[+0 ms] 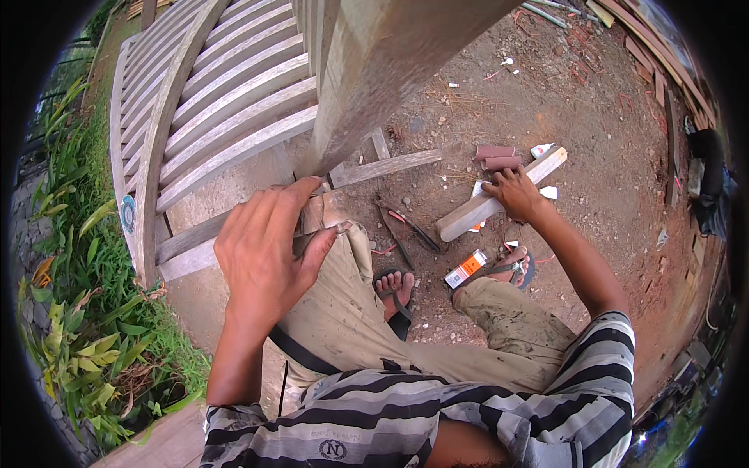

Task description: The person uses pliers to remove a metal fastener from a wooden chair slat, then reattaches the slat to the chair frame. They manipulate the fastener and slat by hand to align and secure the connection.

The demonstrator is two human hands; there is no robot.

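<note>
My left hand (261, 246) is over the end of a wooden rail at the foot of a thick upright wooden post (363, 86). Its thumb and fingers are spread apart, and its palm side is hidden. On the right, my right hand (515, 193) reaches across a short squared wooden block (468, 217) on the ground. Its fingers are slightly bent and apart, with the tips at the near edge of two reddish-brown sandpaper rolls (498, 164). Whether they touch the rolls is hard to tell. White scraps or containers (541, 150) lie beside the block.
A slatted wooden bench (242, 101) stands at the left, beside green plants (86, 335). Pliers with dark and red handles (413, 226) lie between my feet and the post. An orange-and-white box (466, 269) is by my right foot. Planks (663, 47) lie far right.
</note>
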